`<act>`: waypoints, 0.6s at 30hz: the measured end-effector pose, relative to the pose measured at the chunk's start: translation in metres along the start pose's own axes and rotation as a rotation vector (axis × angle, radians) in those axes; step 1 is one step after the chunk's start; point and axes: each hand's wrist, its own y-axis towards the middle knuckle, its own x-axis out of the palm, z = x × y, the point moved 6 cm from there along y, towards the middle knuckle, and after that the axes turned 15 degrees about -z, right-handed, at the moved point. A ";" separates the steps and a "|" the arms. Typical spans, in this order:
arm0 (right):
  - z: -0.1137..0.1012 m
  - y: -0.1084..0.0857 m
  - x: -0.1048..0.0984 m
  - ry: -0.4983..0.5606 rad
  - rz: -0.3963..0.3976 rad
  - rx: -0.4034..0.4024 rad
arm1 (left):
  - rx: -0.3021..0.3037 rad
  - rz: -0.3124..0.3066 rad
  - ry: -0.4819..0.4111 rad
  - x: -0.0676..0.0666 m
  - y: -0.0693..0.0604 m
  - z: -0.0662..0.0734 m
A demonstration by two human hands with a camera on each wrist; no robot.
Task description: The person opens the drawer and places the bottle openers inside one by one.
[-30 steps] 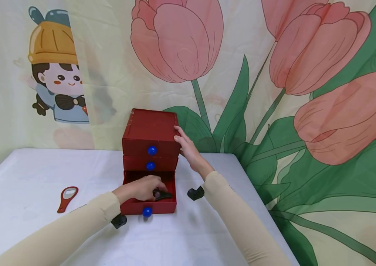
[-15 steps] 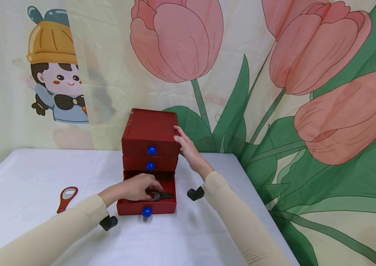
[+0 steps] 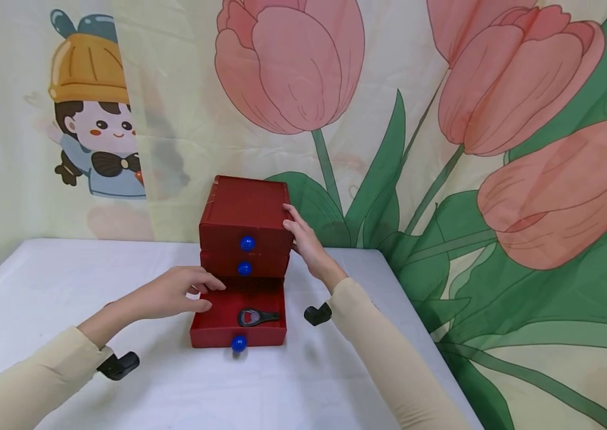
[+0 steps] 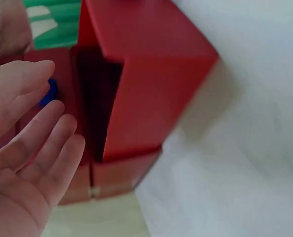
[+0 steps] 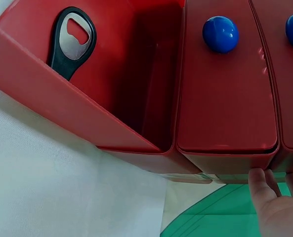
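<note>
A red three-drawer cabinet (image 3: 249,203) stands on the table, its bottom drawer (image 3: 212,334) pulled out. Inside that drawer, towards the right, lies a black bottle opener (image 3: 258,317) with a metal head; the right wrist view shows the opener (image 5: 73,42) too. My left hand (image 3: 176,292) hovers at the drawer's left side, fingers spread and holding nothing. In the left wrist view the hand (image 4: 32,133) shows its palm with loosely bent fingers. My right hand (image 3: 308,242) rests its fingertips against the cabinet's upper right side.
The upper two drawers, with blue knobs (image 3: 247,243), are closed. A white cloth (image 3: 260,394) covers the table. Behind it hangs a curtain (image 3: 174,119) printed with tulips. My left forearm hides the place where a red bottle opener lay.
My left hand has let go of the black bottle opener in the bottom drawer and moved out to the left. The right hand keeps its place on the cabinet.
</note>
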 end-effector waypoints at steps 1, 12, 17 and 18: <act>0.000 0.000 0.000 0.000 0.001 0.001 | -0.019 0.018 0.001 -0.004 -0.006 -0.002; 0.001 0.001 -0.001 -0.011 0.010 -0.002 | -0.184 0.188 0.042 -0.025 -0.063 -0.042; 0.001 0.000 0.000 -0.006 0.015 0.003 | -0.267 0.226 0.078 -0.025 -0.081 -0.063; 0.001 0.000 0.001 -0.005 0.013 0.003 | -0.287 0.230 0.084 -0.025 -0.085 -0.067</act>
